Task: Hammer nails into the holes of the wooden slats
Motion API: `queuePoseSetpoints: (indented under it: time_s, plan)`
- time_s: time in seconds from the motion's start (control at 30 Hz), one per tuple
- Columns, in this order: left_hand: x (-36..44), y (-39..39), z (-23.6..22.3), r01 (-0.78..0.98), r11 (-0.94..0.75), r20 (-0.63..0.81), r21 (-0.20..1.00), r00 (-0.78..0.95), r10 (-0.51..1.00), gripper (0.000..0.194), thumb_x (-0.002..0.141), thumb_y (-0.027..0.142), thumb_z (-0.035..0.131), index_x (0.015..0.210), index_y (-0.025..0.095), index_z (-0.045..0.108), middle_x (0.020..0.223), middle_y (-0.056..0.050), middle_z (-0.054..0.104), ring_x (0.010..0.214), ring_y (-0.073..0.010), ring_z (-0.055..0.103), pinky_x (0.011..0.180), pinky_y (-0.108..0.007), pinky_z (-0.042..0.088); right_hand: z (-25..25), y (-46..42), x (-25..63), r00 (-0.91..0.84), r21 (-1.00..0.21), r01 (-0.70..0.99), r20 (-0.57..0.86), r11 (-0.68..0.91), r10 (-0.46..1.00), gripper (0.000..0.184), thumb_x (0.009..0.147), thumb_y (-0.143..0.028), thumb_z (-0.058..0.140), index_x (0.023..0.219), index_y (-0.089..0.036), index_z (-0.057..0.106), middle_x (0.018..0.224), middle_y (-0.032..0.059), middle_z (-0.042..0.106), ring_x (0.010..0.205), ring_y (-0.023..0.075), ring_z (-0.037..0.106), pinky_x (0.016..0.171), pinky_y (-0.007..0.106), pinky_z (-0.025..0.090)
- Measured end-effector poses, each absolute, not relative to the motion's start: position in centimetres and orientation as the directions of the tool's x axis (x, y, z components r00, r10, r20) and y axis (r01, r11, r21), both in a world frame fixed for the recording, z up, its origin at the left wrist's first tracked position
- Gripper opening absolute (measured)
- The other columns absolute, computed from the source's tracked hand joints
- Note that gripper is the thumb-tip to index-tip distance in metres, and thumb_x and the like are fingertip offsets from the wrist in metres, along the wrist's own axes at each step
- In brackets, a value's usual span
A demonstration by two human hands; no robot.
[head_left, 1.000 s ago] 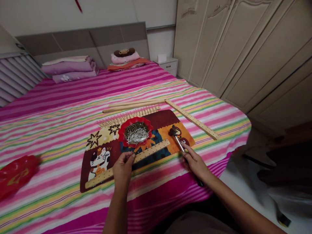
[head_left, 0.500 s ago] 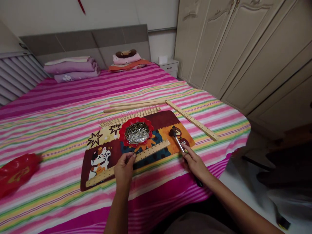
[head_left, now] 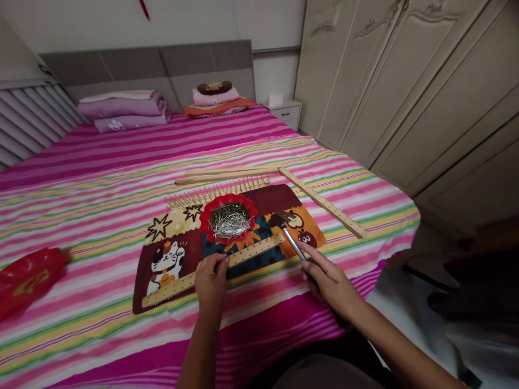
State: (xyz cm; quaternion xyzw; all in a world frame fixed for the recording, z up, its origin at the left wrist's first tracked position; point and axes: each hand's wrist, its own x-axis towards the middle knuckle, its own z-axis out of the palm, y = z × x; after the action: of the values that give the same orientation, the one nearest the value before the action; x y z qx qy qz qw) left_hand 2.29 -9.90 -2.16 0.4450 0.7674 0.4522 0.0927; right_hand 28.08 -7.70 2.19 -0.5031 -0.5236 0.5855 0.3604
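My left hand (head_left: 211, 278) rests on a long wooden strip (head_left: 253, 251) with rows of small holes, its thumb and forefinger pinched at what looks like a nail, mostly hidden by the fingertips. To the right of those fingers, several thin nails stand up from the strip. My right hand (head_left: 330, 278) is wrapped around the handle of a hammer (head_left: 292, 241), whose dark, blurred head is above the strip's right end. Just behind the strip, a red scalloped bowl (head_left: 205, 231) holds many loose nails (head_left: 230, 220). Beneath them lies a patterned mat (head_left: 138, 294) with a cat picture.
Behind the bowl is a wooden strip full of upright nails (head_left: 219, 192). Further wooden strips (head_left: 227, 174) lie beyond it, and another holed strip (head_left: 322, 202) slants to the right. A red plastic bag (head_left: 32, 281) lies left on the striped bedspread (head_left: 93, 275). Folded bedding (head_left: 125, 108) sits by the headboard.
The hammer's head has swung slightly left and is now blurred. My left hand stays pinched at the same part of the strip. The whole view has shifted a little.
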Motion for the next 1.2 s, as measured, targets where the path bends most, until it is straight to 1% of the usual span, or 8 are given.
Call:
queuePoseSetpoints:
  time_s: [0.2, 0.43, 0.63, 0.83, 0.93, 1.03, 1.1, 1.2]
  plan:
    - [2.3, -10.0, -2.2, 0.608, 0.191, 0.266, 0.771, -0.579, 0.77, 0.016, 0.071, 0.038, 0.058, 0.07, 0.023, 0.065, 0.079, -0.003, 0.067, 0.082, -0.0206, 0.057, 0.079, -0.034, 0.044, 6.0, -8.2, 25.2, -0.525, -0.972, 0.208, -0.203, -0.106, 0.827, 0.047, 0.083, -0.028, 0.051, 0.129, -0.023, 0.058, 0.058, -0.0041, 0.048, 0.05, 0.0108, 0.041, 0.047, 0.023, 0.033]
    - [2.2, -10.1, -2.6, 0.62, 0.171, 0.285, 0.766, -0.566, 0.773, 0.016, 0.072, 0.036, 0.057, 0.072, 0.022, 0.065, 0.08, -0.004, 0.067, 0.082, -0.0205, 0.056, 0.079, -0.033, 0.043, 6.0, -8.0, 22.5, -0.64, -0.966, 0.251, -0.113, 0.068, 0.76, 0.047, 0.089, -0.021, 0.04, 0.134, -0.031, 0.051, 0.06, -0.0052, 0.045, 0.05, 0.0101, 0.039, 0.048, 0.022, 0.033]
    - [2.1, -10.2, -2.5, 0.664, 0.183, 0.3, 0.725, -0.544, 0.784, 0.012, 0.072, 0.032, 0.057, 0.066, 0.023, 0.061, 0.072, -0.003, 0.064, 0.077, -0.0199, 0.055, 0.073, -0.031, 0.042, 6.4, -8.0, 22.4, -0.701, -0.939, 0.31, -0.12, 0.149, 0.703, 0.048, 0.088, -0.018, 0.041, 0.132, -0.033, 0.054, 0.068, -0.0026, 0.052, 0.056, 0.0118, 0.044, 0.054, 0.025, 0.036]
    - [2.3, -10.0, -2.7, 0.619, 0.172, 0.292, 0.766, -0.573, 0.766, 0.016, 0.072, 0.037, 0.057, 0.071, 0.023, 0.064, 0.08, -0.005, 0.068, 0.083, -0.0216, 0.058, 0.08, -0.035, 0.044, 5.5, -8.1, 25.0, -0.459, -0.987, 0.161, -0.062, 0.014, 0.886, 0.047, 0.087, -0.031, 0.048, 0.133, -0.025, 0.053, 0.06, -0.0045, 0.045, 0.049, 0.0102, 0.039, 0.046, 0.023, 0.032]
    - [2.1, -10.2, -2.8, 0.613, 0.158, 0.288, 0.774, -0.563, 0.774, 0.019, 0.071, 0.038, 0.057, 0.077, 0.023, 0.066, 0.086, -0.005, 0.069, 0.087, -0.0222, 0.059, 0.082, -0.035, 0.044, 3.8, -7.0, 26.6, -0.198, -0.981, 0.011, -0.194, -0.195, 0.961, 0.054, 0.081, -0.039, 0.054, 0.134, -0.023, 0.05, 0.063, -0.0041, 0.048, 0.045, 0.0091, 0.039, 0.039, 0.021, 0.029]
    - [1.1, -10.3, -2.3, 0.599, 0.168, 0.271, 0.783, -0.571, 0.775, 0.026, 0.074, 0.038, 0.051, 0.088, 0.023, 0.067, 0.091, -0.005, 0.068, 0.084, -0.0209, 0.06, 0.079, -0.034, 0.045, 1.7, -5.8, 27.8, -0.072, -0.917, -0.207, -0.332, -0.34, 0.941, 0.06, 0.074, -0.038, 0.061, 0.132, -0.025, 0.048, 0.06, -0.0064, 0.048, 0.039, 0.0073, 0.037, 0.034, 0.017, 0.025]
    - [0.2, -9.8, -1.4, 0.635, 0.194, 0.303, 0.748, -0.586, 0.751, 0.028, 0.077, 0.038, 0.049, 0.09, 0.022, 0.067, 0.091, -0.006, 0.068, 0.083, -0.0206, 0.059, 0.078, -0.033, 0.045, 0.5, -5.3, 28.5, -0.054, -0.868, -0.301, -0.398, -0.395, 0.916, 0.061, 0.071, -0.036, 0.063, 0.129, -0.026, 0.048, 0.056, -0.008, 0.047, 0.037, 0.0063, 0.035, 0.033, 0.015, 0.022]
    - [-1.1, -8.1, 0.4, 0.785, 0.208, 0.422, 0.584, -0.512, 0.748, 0.026, 0.079, 0.036, 0.048, 0.088, 0.021, 0.067, 0.091, -0.008, 0.068, 0.088, -0.0228, 0.057, 0.084, -0.037, 0.041, -0.7, -5.1, 28.9, -0.05, -0.821, -0.363, -0.455, -0.441, 0.889, 0.062, 0.069, -0.034, 0.065, 0.128, -0.025, 0.048, 0.052, -0.0084, 0.048, 0.036, 0.0062, 0.035, 0.032, 0.014, 0.022]
